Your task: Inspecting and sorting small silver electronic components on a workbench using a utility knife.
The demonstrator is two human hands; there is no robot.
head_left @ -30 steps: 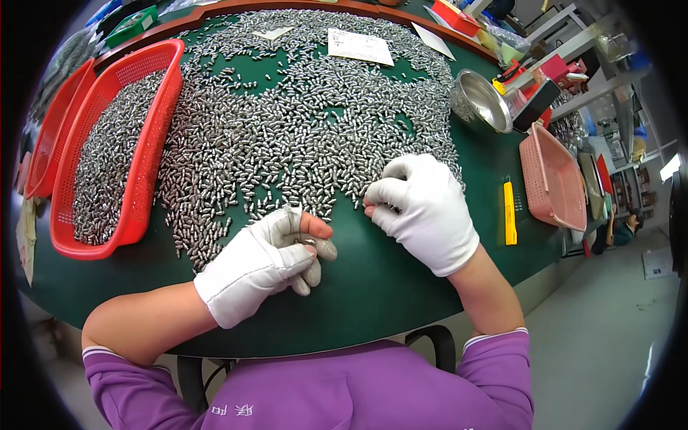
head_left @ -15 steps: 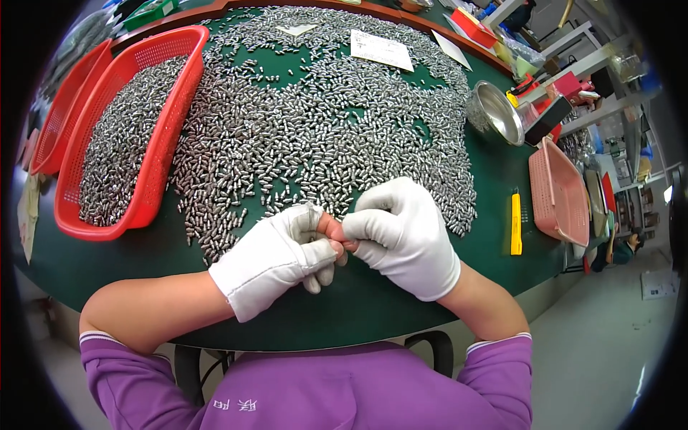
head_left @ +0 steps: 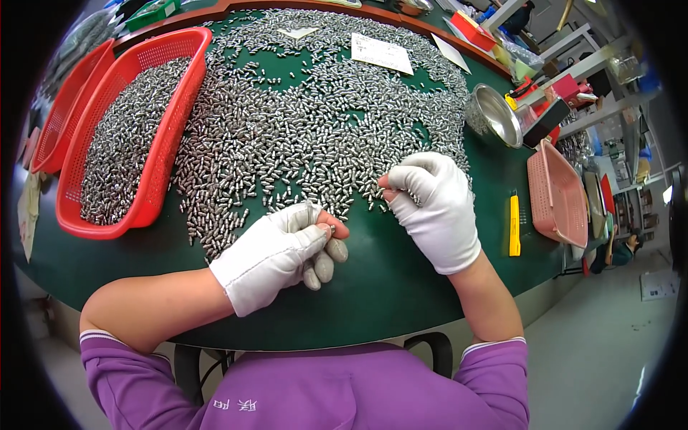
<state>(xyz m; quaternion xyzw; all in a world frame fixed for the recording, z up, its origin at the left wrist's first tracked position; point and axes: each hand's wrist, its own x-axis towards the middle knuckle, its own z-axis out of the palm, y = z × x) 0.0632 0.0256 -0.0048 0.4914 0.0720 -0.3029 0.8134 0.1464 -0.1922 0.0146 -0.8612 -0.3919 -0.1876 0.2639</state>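
Observation:
My left hand (head_left: 283, 251), in a white glove with bare fingertips, is closed in a pinch in front of the pile. A small metal part (head_left: 332, 228) shows between its thumb and forefinger. My right hand (head_left: 436, 208), gloved the same way, is at the pile's near right edge. Its thumb and forefinger are nearly together beside the loose parts; whether they grip one is too small to tell. Beyond both hands spreads a wide heap of small silvery metal parts (head_left: 301, 136), each short and pointed-looking.
At the left stands a red perforated basket (head_left: 188, 93) full of the same parts, a second red basket (head_left: 54, 136) beside it. Paper slips (head_left: 381, 53) lie on the heap. To the right are a metal bowl (head_left: 510, 129), a yellow cutter (head_left: 514, 226) and a pink basket (head_left: 566, 226) on the green table (head_left: 387, 308).
My right hand has parted from my left and moved right and away from me, to the edge of the heap. My left hand has stayed almost in place.

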